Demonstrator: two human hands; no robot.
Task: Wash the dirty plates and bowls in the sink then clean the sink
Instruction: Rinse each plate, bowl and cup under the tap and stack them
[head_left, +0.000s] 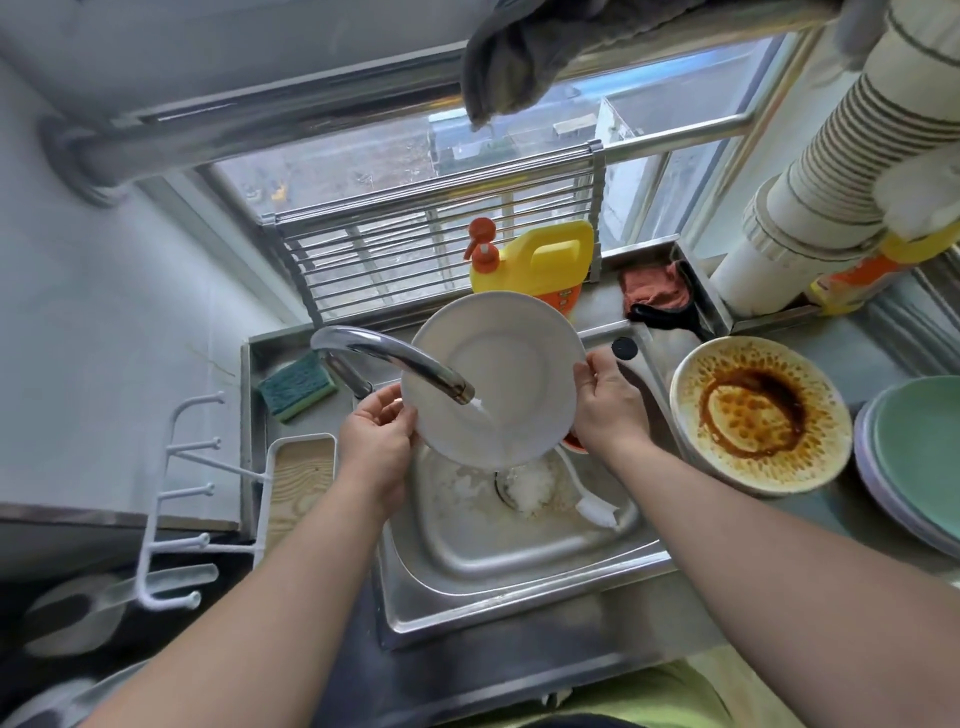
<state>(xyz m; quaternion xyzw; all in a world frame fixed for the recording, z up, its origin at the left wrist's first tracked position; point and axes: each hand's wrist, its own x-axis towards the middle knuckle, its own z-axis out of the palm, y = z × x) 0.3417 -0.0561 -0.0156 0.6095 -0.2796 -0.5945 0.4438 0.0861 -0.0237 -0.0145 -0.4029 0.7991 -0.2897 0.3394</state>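
- step in hand: rinsing a white plate (498, 374) under the faucet (395, 361), water running off its lower edge into the sink (519, 566)
- plate held tilted over the sink, frame centre, face toward the cam, looks mostly clean
- left hand (376, 441) grips plate rim at its 8 o'clock, fingers curled round the edge, thumb on the front
- right hand (608, 400) grips rim at 3 o'clock, thumb on the front, other fingers behind, can't see them
- foam and bits sit around the drain (524, 488), white brush (592, 504) lies in the basin at 4 o'clock of the drain
- dirty plate (761, 415) w/ brown sauce on the counter at 3 o'clock of the sink, not washed yet; green plates (919, 457) stacked further right, touching or not, can't tell
- sponge (297, 385) on the ledge at 9 o'clock of the faucet, detergent bottle (535, 260) at 12 o'clock behind the plate
- progress est: early-mid, sink itself still dirty
- next prob needs: turn plate so water hits all of it, then set it aside, pick up the sauce plate + sponge; wet rim is slippery so keep both grips firm
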